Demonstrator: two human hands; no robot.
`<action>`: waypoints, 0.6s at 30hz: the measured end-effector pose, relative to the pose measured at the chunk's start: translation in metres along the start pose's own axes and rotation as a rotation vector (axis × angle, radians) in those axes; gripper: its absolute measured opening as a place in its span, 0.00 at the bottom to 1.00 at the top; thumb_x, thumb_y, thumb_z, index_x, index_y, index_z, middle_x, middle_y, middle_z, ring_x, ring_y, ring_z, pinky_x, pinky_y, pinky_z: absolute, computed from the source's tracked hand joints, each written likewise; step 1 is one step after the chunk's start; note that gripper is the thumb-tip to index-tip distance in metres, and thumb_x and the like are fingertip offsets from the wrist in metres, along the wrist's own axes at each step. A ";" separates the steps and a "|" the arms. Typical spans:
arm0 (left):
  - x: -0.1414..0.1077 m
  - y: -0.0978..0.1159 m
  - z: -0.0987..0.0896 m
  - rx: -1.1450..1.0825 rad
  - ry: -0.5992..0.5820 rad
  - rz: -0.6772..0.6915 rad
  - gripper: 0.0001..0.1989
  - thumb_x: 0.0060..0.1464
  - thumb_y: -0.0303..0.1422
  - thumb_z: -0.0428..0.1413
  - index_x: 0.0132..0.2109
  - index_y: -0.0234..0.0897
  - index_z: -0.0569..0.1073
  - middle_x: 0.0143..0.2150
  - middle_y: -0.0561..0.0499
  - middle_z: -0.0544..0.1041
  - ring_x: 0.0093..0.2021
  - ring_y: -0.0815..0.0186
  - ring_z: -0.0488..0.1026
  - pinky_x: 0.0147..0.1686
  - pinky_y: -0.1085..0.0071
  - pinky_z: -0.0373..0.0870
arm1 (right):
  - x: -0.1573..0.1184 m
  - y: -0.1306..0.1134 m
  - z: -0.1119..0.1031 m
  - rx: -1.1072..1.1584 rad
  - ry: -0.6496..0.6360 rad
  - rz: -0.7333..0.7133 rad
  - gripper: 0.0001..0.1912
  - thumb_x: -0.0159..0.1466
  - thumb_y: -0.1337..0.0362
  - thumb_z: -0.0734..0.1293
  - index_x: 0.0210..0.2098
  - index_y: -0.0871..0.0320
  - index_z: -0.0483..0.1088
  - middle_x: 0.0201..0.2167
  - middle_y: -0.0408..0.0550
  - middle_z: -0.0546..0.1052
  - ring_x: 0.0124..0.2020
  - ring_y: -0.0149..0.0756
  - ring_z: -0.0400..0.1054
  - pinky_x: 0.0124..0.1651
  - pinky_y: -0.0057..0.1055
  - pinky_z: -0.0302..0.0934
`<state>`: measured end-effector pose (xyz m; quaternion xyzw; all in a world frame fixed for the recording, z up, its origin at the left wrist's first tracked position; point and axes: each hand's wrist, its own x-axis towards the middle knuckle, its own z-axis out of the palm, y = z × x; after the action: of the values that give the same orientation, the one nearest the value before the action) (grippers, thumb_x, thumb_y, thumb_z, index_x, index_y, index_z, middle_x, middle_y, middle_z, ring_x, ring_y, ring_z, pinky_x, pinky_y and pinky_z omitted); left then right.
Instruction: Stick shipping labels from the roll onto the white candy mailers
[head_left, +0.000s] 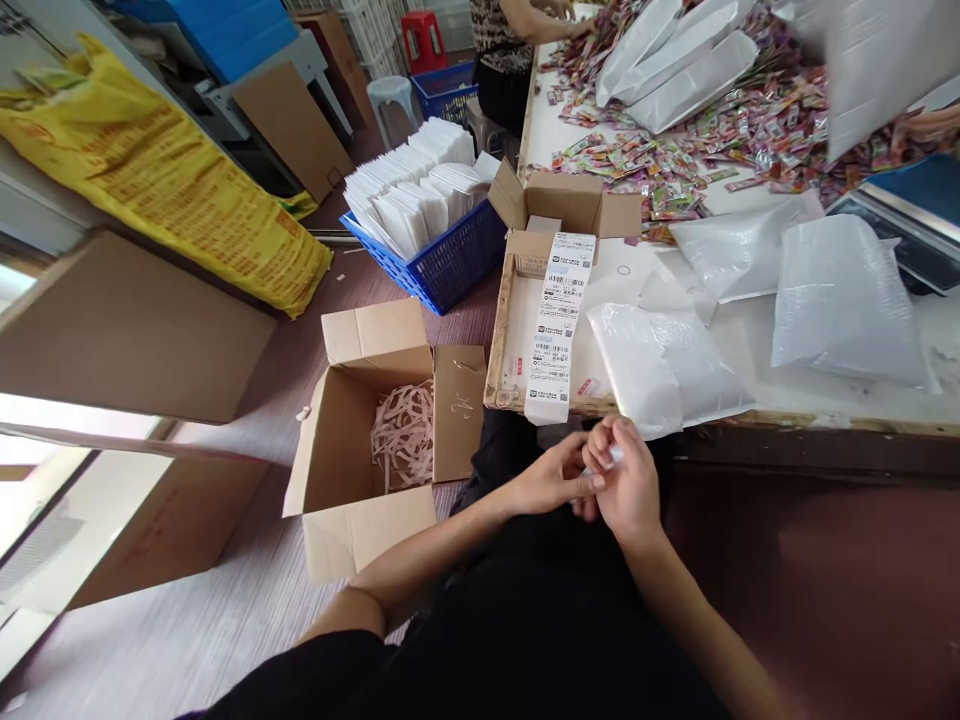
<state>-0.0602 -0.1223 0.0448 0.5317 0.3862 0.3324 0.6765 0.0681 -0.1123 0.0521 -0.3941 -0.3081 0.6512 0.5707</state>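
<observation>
Both hands (pixel 628 488) hold a whitish scrap (pixel 616 454) near a white package (pixel 664 365).

A: Path just ahead of right hand (pixel 634 485)?
B: Obstructed: white parcel (pixel 675 365) overhangs table edge (pixel 795 418). Narrow lane between it and label strip (pixel 553 335).
A: Leftward?
B: Carton (pixel 337 440) on floor (pixel 247 600), flaps (pixel 459 410) splayed outward; entry from above. Shredded paper (pixel 405 435) inside, at right.

Yellow sack (pixel 169 180) at left, red stool (pixel 420 22) farther back.
</observation>
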 end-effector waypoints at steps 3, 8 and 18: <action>-0.018 -0.009 -0.020 0.087 0.144 -0.116 0.29 0.56 0.57 0.53 0.45 0.33 0.73 0.19 0.57 0.65 0.17 0.73 0.57 0.21 0.75 0.53 | 0.043 0.014 0.014 -0.279 -0.019 -0.201 0.17 0.67 0.46 0.60 0.40 0.53 0.66 0.34 0.47 0.71 0.36 0.34 0.67 0.39 0.33 0.66; -0.062 -0.017 -0.141 0.604 0.958 -0.171 0.15 0.60 0.43 0.51 0.41 0.37 0.76 0.24 0.52 0.70 0.27 0.65 0.66 0.28 0.72 0.60 | 0.130 0.040 0.017 -0.581 0.048 -0.185 0.26 0.60 0.51 0.68 0.55 0.52 0.64 0.60 0.56 0.66 0.61 0.46 0.62 0.56 0.44 0.63; -0.094 -0.030 -0.202 0.799 1.296 -0.186 0.21 0.55 0.35 0.56 0.54 0.29 0.71 0.54 0.33 0.76 0.55 0.50 0.73 0.55 0.58 0.67 | 0.158 0.034 0.032 -0.408 -0.099 -0.245 0.20 0.55 0.63 0.68 0.47 0.57 0.69 0.34 0.45 0.75 0.37 0.35 0.71 0.45 0.36 0.67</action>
<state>-0.2809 -0.1167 0.0035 0.4001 0.8396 0.3545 0.0963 0.0177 0.0393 0.0141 -0.4287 -0.5063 0.5197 0.5383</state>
